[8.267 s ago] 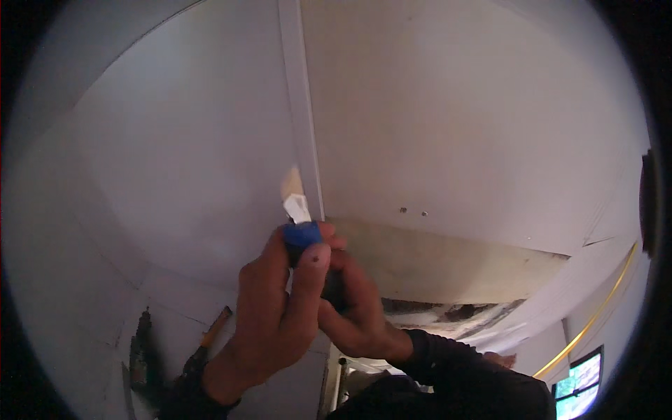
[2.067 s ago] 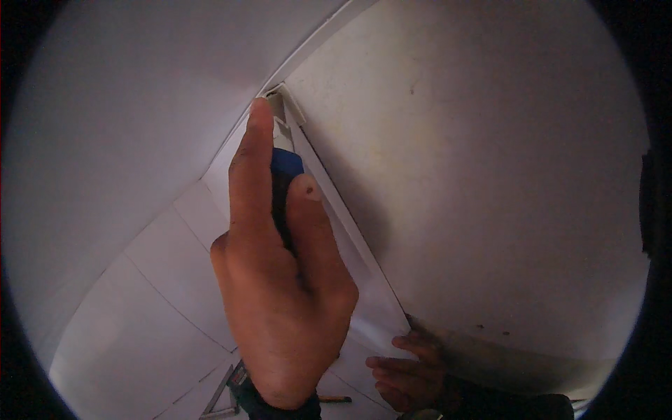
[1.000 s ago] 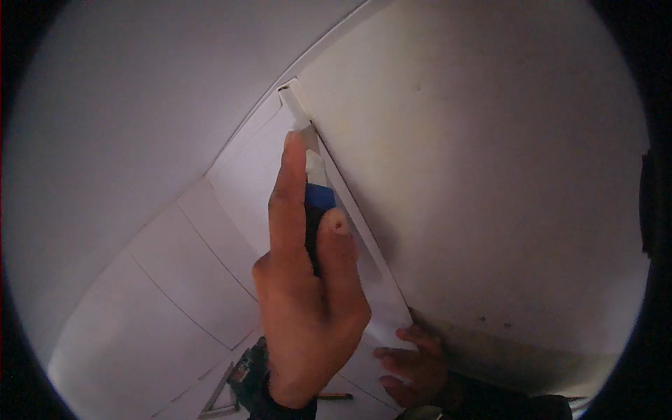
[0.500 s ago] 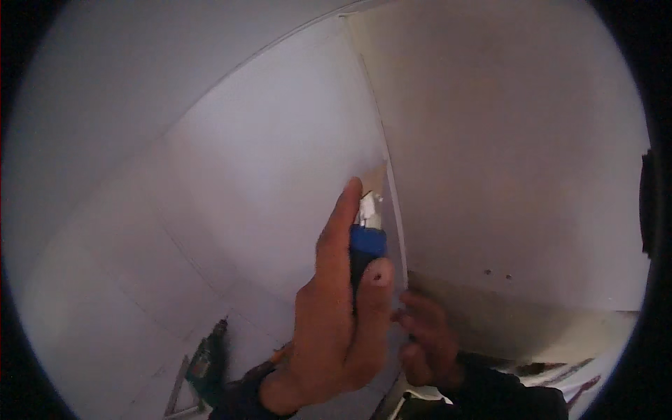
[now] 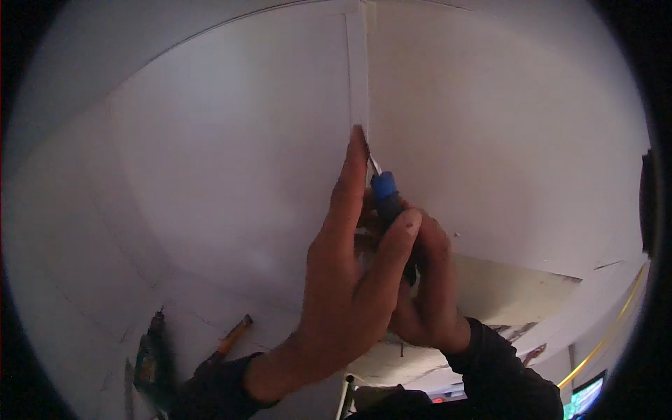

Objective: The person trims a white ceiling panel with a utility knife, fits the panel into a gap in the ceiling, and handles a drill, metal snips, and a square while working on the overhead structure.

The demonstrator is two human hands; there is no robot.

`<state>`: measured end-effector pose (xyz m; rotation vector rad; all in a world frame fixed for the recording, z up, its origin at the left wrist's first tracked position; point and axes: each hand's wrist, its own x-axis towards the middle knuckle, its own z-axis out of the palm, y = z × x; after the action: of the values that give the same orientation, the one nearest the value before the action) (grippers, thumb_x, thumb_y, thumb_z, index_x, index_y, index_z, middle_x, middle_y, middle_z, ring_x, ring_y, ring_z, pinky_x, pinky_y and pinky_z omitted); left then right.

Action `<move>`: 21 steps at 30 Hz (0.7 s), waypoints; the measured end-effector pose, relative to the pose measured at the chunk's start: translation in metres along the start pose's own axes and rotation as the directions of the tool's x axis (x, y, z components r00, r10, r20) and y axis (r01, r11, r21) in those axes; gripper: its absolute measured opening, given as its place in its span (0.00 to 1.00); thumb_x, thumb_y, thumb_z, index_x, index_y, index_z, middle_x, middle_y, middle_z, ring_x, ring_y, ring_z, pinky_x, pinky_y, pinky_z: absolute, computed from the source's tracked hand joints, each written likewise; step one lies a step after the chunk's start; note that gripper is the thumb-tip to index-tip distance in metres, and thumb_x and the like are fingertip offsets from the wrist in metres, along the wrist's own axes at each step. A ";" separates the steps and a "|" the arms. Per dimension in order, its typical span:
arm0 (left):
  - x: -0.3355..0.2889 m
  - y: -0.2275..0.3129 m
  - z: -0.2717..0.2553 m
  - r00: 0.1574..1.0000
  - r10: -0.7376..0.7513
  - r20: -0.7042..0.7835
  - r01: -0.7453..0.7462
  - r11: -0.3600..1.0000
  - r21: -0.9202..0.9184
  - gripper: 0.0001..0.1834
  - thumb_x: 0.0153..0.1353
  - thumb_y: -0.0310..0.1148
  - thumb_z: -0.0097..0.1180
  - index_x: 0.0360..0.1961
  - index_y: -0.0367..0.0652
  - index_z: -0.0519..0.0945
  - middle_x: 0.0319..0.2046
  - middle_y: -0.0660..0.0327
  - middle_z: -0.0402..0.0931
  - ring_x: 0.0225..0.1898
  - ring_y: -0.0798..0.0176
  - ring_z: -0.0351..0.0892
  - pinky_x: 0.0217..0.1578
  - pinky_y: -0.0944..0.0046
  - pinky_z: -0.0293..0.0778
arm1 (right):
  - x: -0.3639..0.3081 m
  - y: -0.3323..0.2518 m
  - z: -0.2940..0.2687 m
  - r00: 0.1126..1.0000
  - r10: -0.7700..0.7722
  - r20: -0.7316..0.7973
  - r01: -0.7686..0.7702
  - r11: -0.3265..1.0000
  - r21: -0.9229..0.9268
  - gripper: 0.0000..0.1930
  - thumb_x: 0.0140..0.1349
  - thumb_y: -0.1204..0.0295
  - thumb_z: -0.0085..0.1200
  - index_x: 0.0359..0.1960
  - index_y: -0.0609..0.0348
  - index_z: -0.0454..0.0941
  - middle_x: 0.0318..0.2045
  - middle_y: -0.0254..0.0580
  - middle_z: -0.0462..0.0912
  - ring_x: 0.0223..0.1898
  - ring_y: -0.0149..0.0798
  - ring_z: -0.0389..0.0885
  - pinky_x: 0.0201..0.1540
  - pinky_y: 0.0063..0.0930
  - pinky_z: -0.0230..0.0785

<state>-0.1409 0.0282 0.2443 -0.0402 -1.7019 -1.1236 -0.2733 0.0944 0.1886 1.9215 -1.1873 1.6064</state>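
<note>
A putty knife [image 5: 385, 186] with a blue and black handle is held against the vertical corner where two pale panels meet. Its metal blade shows almost edge-on. My left hand [image 5: 336, 301] is closed on the handle, thumb pressed over it, while the index finger stretches up along the blade to the corner strip [image 5: 358, 77]. From the right, my right hand [image 5: 430, 280] closes round the lower handle, its fingers partly hidden behind the left thumb.
At lower left lie a dark green power drill [image 5: 150, 357] and an orange-handled tool [image 5: 234, 334]. A yellow cable [image 5: 605, 336] hangs at the right, near a lit screen [image 5: 588, 399]. A pale ledge [image 5: 518, 280] runs below the right panel.
My right hand has come up to the handle from below. The knife has turned from face-on, with white paste on its blade, to nearly edge-on. The view has shifted.
</note>
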 end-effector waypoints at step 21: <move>0.041 -0.012 -0.024 0.889 0.453 -0.067 -0.276 0.646 0.711 0.33 0.69 0.24 0.61 0.75 0.42 0.72 0.49 0.50 0.75 0.48 0.44 0.84 0.47 0.47 0.84 | 0.117 -0.020 -0.051 0.964 -0.264 0.034 0.178 0.546 -0.818 0.28 0.79 0.73 0.52 0.79 0.54 0.71 0.40 0.53 0.87 0.31 0.50 0.83 0.38 0.43 0.77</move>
<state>-0.1482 -0.0145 0.2678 0.2044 -1.6894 -0.1271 -0.2898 0.1005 0.3168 1.2702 -1.2627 0.7418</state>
